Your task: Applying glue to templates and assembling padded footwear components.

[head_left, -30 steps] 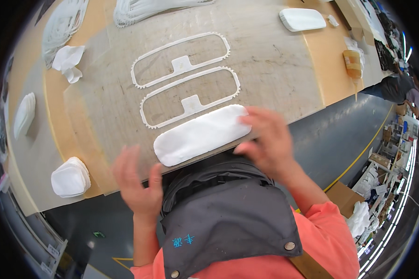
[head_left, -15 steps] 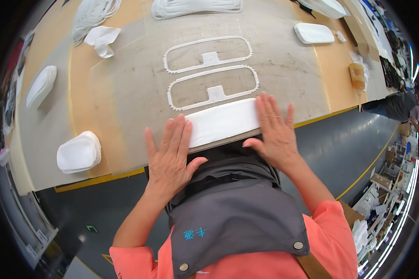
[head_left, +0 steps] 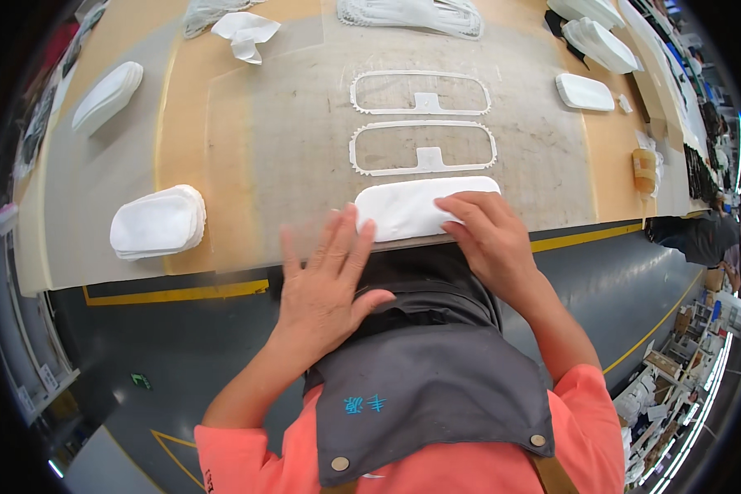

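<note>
A long white cloth pad (head_left: 403,206) with rounded ends lies flat at the table's near edge, right in front of my body. My right hand (head_left: 494,239) rests over its right part, fingers bent and drawn toward the thumb, pinching at the cloth. Beside the pad's left end, my left hand (head_left: 325,276) is open with spread fingers, slightly blurred; its fingertips are close to the pad's corner. Just beyond lie two flat white frames with toothed ends and a centre tab, a nearer frame (head_left: 428,158) and a farther frame (head_left: 426,102).
Stacks of white pads stand at near left (head_left: 158,222), far left (head_left: 109,97) and right (head_left: 584,92). A crumpled white sheet (head_left: 247,34) and a pile of white frames (head_left: 412,15) lie at the back. A brown-wrapped bottle (head_left: 644,170) is at the right edge.
My right hand has gone from lying flat at the pad's end to bent fingers over its surface. My left hand has come off the pad's left end. The view has shifted left.
</note>
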{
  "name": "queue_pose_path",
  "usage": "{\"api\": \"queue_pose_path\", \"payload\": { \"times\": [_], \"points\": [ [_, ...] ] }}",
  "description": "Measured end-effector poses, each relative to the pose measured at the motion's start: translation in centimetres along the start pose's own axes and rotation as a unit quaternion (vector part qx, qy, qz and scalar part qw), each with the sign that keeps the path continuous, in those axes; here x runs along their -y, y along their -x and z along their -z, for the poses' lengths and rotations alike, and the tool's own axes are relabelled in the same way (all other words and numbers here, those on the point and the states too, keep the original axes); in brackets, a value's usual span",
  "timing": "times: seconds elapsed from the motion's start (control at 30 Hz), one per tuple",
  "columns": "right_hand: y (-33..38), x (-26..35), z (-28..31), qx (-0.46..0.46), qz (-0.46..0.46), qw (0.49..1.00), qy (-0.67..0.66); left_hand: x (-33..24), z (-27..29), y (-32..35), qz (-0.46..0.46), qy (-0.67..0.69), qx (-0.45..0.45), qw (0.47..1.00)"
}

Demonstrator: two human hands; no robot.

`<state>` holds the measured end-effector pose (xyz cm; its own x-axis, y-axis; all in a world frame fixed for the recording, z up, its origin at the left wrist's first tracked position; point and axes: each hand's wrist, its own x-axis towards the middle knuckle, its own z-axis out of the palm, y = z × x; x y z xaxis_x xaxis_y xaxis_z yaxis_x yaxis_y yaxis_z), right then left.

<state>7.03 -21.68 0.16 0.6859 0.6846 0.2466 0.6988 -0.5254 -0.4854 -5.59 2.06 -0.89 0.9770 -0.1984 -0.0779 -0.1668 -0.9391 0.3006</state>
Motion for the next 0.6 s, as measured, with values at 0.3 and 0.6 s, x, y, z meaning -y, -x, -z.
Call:
{"api": "queue_pose_path", "payload": {
  "times": [0.3,0.6],
  "points": [
    [-4.3,1.3,-2.2,0.159,0.164,0.967,0.113,1.5,-0.1,2.2,0.102,0.045,-0.098,0.989],
    [-5.2,-1.3,-1.9,0.161,0.145,0.976,-0.029,0.9,-1.7,1.5,0.049,0.107,-0.183,0.976]
  ]
}}
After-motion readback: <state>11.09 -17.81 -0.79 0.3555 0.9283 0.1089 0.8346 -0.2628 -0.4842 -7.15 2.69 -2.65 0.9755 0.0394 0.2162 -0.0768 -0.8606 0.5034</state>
